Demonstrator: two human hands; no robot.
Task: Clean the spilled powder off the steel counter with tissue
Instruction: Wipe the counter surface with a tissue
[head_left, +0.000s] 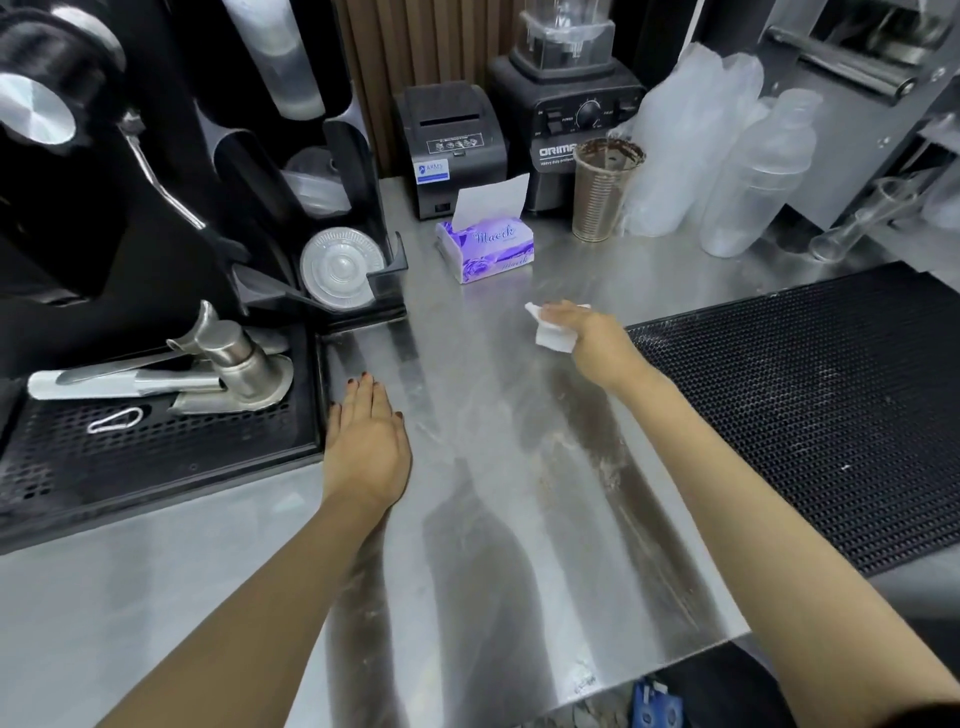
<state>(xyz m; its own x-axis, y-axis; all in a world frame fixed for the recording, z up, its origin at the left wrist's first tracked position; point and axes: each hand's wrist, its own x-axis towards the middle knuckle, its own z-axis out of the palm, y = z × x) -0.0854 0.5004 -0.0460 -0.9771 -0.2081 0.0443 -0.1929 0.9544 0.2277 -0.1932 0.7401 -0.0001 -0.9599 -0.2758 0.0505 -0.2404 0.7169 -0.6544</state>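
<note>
Two hands are reaching over the grey steel counter (483, 519): the right hand (587, 338) is gripping a crumpled white tissue (553, 338) at one o'clock, and the left hand (366, 441) is lying flat with straight fingers at nine o'clock.

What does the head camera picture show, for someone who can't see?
A person's right hand holds a crumpled white tissue on a steel counter streaked with powder; the left hand rests flat. A purple tissue pack sits behind.
</note>
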